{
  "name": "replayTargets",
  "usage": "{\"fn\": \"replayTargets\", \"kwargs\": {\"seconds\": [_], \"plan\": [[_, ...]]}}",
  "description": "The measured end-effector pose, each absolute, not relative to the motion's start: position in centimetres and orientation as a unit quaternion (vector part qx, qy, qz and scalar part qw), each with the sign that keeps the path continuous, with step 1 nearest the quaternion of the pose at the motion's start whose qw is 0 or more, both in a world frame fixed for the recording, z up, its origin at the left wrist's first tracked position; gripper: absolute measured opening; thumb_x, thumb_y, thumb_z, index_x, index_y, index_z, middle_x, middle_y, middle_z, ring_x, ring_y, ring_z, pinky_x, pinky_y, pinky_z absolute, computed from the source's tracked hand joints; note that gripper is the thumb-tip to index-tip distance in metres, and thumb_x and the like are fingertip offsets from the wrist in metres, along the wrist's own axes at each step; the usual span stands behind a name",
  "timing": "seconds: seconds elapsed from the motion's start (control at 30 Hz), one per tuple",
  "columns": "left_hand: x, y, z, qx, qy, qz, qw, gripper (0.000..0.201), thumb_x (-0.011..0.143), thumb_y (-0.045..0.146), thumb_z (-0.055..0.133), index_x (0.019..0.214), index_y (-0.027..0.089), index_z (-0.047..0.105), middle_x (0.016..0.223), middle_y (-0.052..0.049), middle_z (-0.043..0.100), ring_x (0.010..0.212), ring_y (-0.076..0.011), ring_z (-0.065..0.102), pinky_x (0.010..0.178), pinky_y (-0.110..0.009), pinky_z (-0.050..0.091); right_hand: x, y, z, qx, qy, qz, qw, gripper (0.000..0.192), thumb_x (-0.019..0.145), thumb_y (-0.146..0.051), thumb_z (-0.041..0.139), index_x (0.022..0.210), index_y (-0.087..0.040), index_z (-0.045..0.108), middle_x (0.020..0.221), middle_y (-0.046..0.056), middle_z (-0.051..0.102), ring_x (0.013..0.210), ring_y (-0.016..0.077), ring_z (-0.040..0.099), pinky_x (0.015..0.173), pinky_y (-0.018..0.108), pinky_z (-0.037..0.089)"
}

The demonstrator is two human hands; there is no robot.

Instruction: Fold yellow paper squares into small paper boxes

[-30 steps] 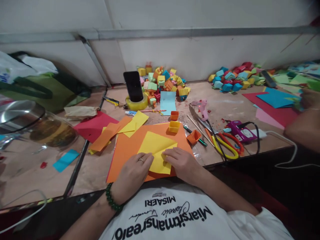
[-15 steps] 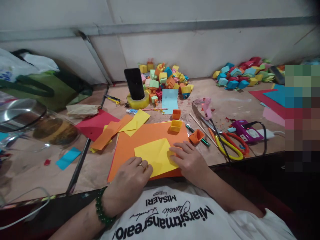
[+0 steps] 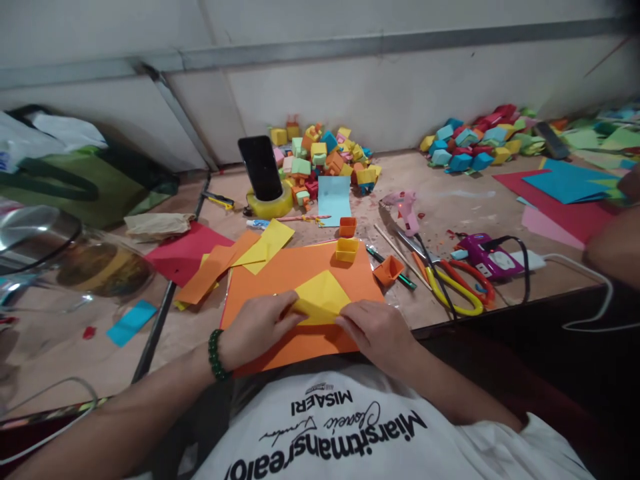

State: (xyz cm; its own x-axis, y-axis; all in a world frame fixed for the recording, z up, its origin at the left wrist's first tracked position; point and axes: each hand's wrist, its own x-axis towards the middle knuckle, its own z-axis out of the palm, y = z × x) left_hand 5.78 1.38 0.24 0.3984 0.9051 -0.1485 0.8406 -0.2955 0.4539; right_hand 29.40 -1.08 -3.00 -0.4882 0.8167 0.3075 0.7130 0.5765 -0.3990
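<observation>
Yellow paper [image 3: 320, 299]: a folded sheet, pinched at its near edge between both hands, lying on the orange sheets close to the table's near edge.
Left hand [image 3: 257, 327]: fingers closed on the left end of the yellow paper's fold; a ring shows on one finger and a green bead bracelet [image 3: 215, 355] sits at the wrist.
Right hand [image 3: 377, 328]: fingertips pressed together on the right end of the same fold, palm down on the orange sheets.
Orange sheets [image 3: 295, 273]: a flat stack under the yellow paper, overhanging the table's edge towards the white shirt.
Small boxes: a yellow box [image 3: 347, 249] on the stack's far edge, an orange box [image 3: 347, 227] just beyond it, another orange one [image 3: 389, 270] tipped to the right of the stack.
Loose papers [image 3: 235, 257]: orange and yellow pieces left of the stack, over a red sheet [image 3: 185, 250].
Scissors [image 3: 453, 285]: red and yellow handles, right of the stack, near a purple glue gun [image 3: 487, 257].
Pink glue gun [image 3: 407, 210]: farther back, lying on the bare table [image 3: 450, 200].
Phone [image 3: 260, 168]: propped upright in a yellow tape roll [image 3: 270, 203].
Folded cubes [image 3: 320, 157]: a many-coloured heap against the wall; a second heap [image 3: 473, 143] well to the right.
Co-worker's arm [image 3: 613, 243]: at the far right edge, beside blue paper [image 3: 570, 183].
</observation>
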Motion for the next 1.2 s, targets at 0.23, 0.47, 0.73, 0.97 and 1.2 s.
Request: {"fn": "replayTargets", "kwargs": {"seconds": [0.23,0.47,0.73,0.97,1.2], "plan": [[6.5,4.4,0.6,0.79,0.554,0.027,0.262,0.038,0.086,0.045,0.046,0.059,0.02,0.046,0.054,0.003,0.044,0.053,-0.0128,0.042,0.051,-0.026,0.026,29.4,-0.2,-3.3,-0.525,-0.82,0.102,0.205,0.027,0.097,-0.026,0.043,0.076,-0.017,0.057,0.074,0.004,0.062,0.066,0.0148,0.055,0.06,0.026,0.037],[7.5,5.5,0.4,0.805,0.541,0.057,0.236,0.038,0.077,0.05,0.06,0.096,0.017,0.057,0.089,-0.006,0.061,0.079,-0.0211,0.058,0.066,-0.03,0.041,29.0,0.3,-3.0,-0.554,-0.82,0.056,0.134,0.017,0.093,-0.023,0.05,0.08,-0.018,0.061,0.08,0.005,0.061,0.075,0.017,0.056,0.057,0.026,0.033],[8.0,5.6,-0.6,0.745,0.556,0.078,0.36,0.019,0.076,0.038,0.057,0.076,0.02,0.053,0.064,0.004,0.05,0.058,-0.0131,0.046,0.053,-0.025,0.032,29.4,0.4,-3.2,-0.538,-0.819,0.107,0.167,0.01,0.089,-0.02,0.053,0.084,-0.018,0.061,0.086,0.007,0.062,0.083,0.0199,0.058,0.064,0.029,0.044],[7.9,5.1,-0.1,0.717,0.486,0.232,0.444,0.023,0.075,0.039,0.06,0.069,0.018,0.051,0.067,0.002,0.052,0.065,-0.0124,0.046,0.061,-0.025,0.04,29.5,1.5,-2.4,-0.513,-0.758,0.267,0.302,0.044,0.087,-0.027,0.06,0.129,-0.019,0.049,0.104,0.01,0.069,0.094,0.0221,0.066,0.081,0.039,0.055],[8.2,4.8,1.1,0.699,0.461,0.229,0.497,0.031,0.081,0.045,0.055,0.069,0.016,0.058,0.067,0.001,0.052,0.063,-0.0112,0.044,0.06,-0.023,0.04,28.4,1.7,-2.0,-0.492,-0.74,0.302,0.345,0.037,0.085,-0.017,0.058,0.122,-0.018,0.056,0.076,0.0,0.069,0.072,0.0152,0.068,0.072,0.028,0.055]]}}
